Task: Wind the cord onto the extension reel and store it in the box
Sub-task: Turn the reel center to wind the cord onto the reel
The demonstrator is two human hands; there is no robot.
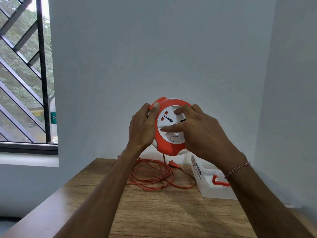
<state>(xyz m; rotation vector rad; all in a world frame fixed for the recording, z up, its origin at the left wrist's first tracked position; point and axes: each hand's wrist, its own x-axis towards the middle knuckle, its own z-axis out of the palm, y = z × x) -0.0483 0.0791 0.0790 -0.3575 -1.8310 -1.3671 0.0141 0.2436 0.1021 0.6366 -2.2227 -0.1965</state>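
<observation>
I hold the round orange and white extension reel (169,142) upright in the air above the table. My left hand (143,127) grips its left rim, thumb on the orange edge. My right hand (197,129) lies on the white socket face, with fingers spread and pressing the disc. An orange cord (151,176) hangs from the reel's underside and lies in loose loops on the wooden table (154,212), its plug (173,164) at the back. The clear plastic box (210,184) with an orange latch stands to the right, partly hidden by my right forearm.
The table stands in a corner, with walls close behind and on the right. A barred window (25,74) is on the left, with a plastic bottle (54,124) on its sill.
</observation>
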